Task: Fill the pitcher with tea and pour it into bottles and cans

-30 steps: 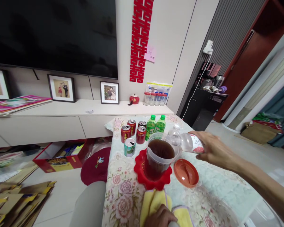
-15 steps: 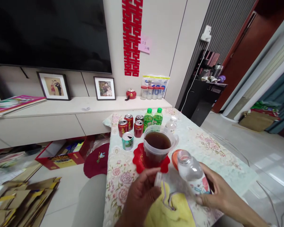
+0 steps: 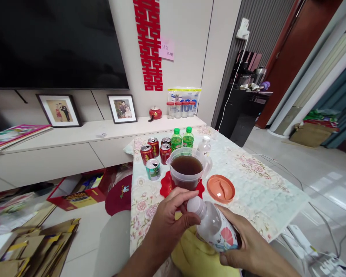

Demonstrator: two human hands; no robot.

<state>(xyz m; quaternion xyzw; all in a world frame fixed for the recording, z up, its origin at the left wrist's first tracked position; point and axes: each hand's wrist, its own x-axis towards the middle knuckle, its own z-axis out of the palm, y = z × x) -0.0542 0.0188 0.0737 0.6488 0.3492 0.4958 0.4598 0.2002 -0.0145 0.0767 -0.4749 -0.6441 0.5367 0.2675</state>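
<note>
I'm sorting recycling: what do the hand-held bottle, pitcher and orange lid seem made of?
Bottle: probably clear, glossy plastic; its shoulder is see-through. Pitcher: likely plastic, milky and translucent; dark liquid shows through its wall. Orange lid: apparently opaque plastic, with a soft sheen; painted metal isn't excluded.

Btl: clear plastic, white label w/ pink-red flower + blue-green print. Tilted, neck up twd L, base down twd R. Held off tbl, over yellow cloth, near side of jug. R hand grips lower body. Cap: white, small, on btl mouth, L hand fingers at it; can't tell if tight.
</note>
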